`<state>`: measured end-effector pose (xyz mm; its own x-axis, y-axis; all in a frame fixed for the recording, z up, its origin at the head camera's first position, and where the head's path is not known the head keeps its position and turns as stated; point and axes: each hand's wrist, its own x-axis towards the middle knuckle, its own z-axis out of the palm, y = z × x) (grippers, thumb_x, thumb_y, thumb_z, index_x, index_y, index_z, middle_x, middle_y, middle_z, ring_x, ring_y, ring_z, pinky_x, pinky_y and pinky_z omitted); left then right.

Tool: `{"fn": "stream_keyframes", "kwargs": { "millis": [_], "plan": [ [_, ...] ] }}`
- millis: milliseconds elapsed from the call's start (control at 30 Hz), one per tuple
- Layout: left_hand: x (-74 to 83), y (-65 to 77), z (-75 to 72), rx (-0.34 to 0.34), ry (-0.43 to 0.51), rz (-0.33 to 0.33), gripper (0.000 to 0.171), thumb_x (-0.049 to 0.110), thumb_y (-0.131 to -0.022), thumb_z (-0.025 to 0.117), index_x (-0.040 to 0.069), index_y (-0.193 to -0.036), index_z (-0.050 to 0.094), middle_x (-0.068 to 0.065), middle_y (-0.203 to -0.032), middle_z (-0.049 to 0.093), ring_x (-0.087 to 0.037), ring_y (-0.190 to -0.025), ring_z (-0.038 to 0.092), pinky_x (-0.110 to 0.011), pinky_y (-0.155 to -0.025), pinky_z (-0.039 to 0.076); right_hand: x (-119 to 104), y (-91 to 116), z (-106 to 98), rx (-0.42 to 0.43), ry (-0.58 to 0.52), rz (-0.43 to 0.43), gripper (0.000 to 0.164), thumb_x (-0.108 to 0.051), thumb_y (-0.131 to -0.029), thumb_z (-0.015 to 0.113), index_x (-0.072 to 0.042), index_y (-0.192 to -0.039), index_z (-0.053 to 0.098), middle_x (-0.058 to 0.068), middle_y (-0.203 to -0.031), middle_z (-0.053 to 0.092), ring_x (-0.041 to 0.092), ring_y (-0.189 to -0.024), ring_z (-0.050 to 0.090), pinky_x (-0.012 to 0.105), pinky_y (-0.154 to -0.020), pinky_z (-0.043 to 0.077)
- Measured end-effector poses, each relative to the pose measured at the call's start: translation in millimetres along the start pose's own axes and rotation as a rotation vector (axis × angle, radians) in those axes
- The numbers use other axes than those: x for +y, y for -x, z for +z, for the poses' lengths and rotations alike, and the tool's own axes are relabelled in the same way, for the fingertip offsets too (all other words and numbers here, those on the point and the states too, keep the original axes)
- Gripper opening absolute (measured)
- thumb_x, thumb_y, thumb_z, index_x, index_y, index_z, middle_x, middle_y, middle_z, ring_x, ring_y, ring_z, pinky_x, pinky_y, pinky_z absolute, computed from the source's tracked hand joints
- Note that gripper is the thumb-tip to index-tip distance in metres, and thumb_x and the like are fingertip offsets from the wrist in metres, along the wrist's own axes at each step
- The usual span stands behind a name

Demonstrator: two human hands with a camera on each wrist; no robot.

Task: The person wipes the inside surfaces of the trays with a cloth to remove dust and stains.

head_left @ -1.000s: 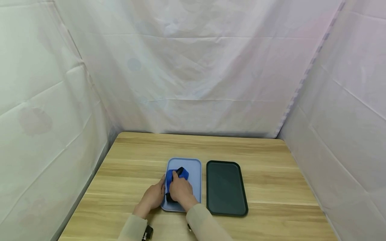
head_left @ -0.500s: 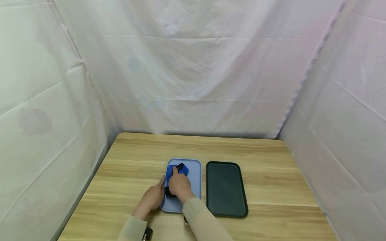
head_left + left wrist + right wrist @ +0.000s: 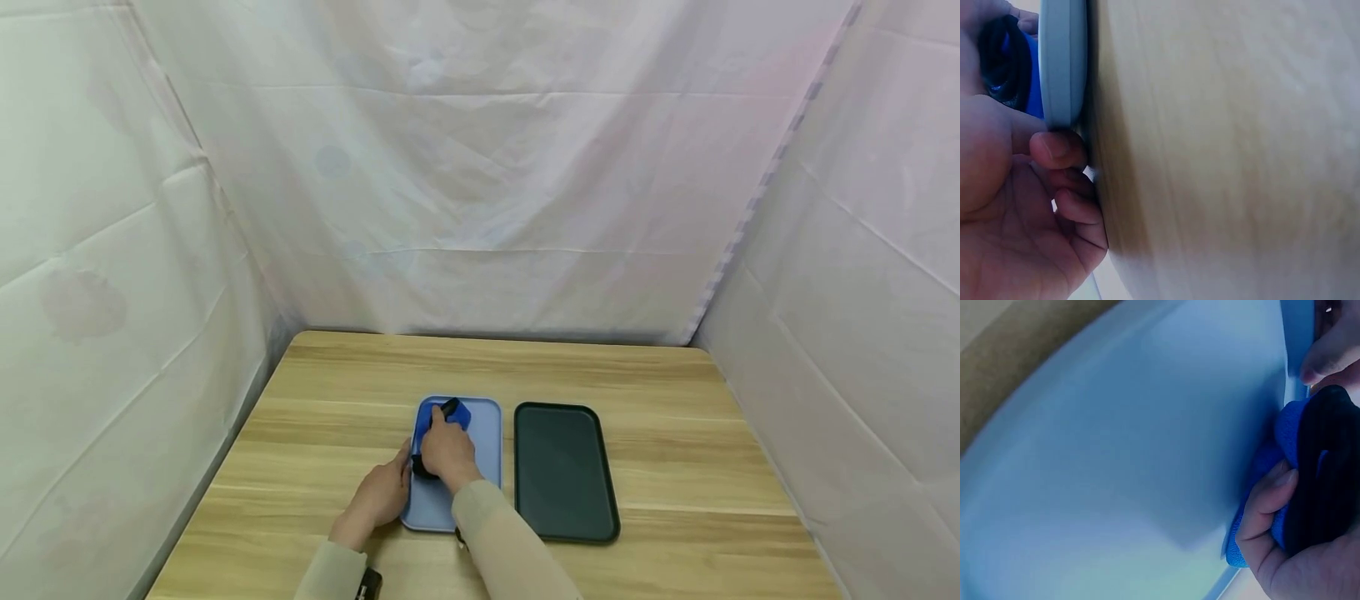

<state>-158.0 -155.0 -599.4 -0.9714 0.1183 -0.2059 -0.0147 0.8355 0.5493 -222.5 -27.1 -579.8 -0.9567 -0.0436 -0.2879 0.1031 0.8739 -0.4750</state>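
My right hand (image 3: 448,452) grips a bunched blue-and-black cloth (image 3: 1266,464) against the light blue tray (image 3: 453,507). Its index finger points along the cloth, and in the right wrist view another finger curls round the fuzzy blue part beside a black section (image 3: 1329,487). At the tray's left rim, my left hand (image 3: 382,492) holds the edge. Seen from the left wrist, its fingertips (image 3: 1057,149) bend in close at the rim (image 3: 1063,69), low by the tabletop. Part of the cloth is hidden under the right hand.
To the right of the blue tray lies a dark green tray (image 3: 566,475), a narrow gap between them. Both are on a wood-grain table (image 3: 675,433). White sheets (image 3: 480,167) hang behind it and along both sides.
My right hand has slid the cloth away from me, toward the blue tray's far left corner. The left hand stays at the rim, and both trays keep their places.
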Motion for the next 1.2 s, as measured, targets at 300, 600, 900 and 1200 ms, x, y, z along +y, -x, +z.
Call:
{"fn": "stream_keyframes", "kwargs": {
  "millis": [300,600,900,1200],
  "plan": [
    [2.0,0.9,0.6,0.019,0.002,0.007,0.053,0.014,-0.108,0.048,-0.001,-0.158,0.038,-0.029,-0.113,0.073,-0.021,-0.08,0.065,-0.052,-0.084,0.056,5,-7,-6,-0.015,-0.002,0.004,0.053,-0.027,-0.109,0.049,-0.026,-0.161,0.039,0.024,-0.116,0.073,0.026,-0.061,0.057,0.039,-0.054,0.046],
    [1.6,-2.1,3.5,0.035,-0.006,-0.007,0.053,0.014,-0.108,0.046,-0.001,-0.158,0.038,-0.025,-0.101,0.074,-0.02,-0.074,0.061,-0.05,-0.081,0.056,17,-11,-14,-0.016,0.036,0.008,0.053,-0.028,-0.108,0.051,-0.03,-0.16,0.042,0.023,-0.132,0.067,0.034,-0.088,0.069,0.046,-0.069,0.054],
    [4.5,-1.4,-0.3,0.033,0.009,-0.024,0.053,0.013,-0.107,0.047,-0.001,-0.158,0.038,-0.027,-0.102,0.073,-0.021,-0.069,0.059,-0.044,-0.07,0.052,31,-10,-25,-0.042,0.002,0.01,0.052,-0.025,-0.109,0.047,-0.032,-0.16,0.04,0.017,-0.086,0.07,0.026,-0.057,0.055,0.038,-0.053,0.041],
    [6.8,0.0,0.8,0.054,0.011,-0.015,0.052,0.013,-0.107,0.047,-0.002,-0.157,0.04,-0.032,-0.118,0.071,-0.024,-0.076,0.064,-0.045,-0.07,0.053,46,-12,-35,-0.095,-0.008,0.006,0.052,-0.026,-0.11,0.044,-0.033,-0.161,0.039,0.01,-0.063,0.061,0.019,-0.048,0.048,0.034,-0.047,0.038]
  ]
}}
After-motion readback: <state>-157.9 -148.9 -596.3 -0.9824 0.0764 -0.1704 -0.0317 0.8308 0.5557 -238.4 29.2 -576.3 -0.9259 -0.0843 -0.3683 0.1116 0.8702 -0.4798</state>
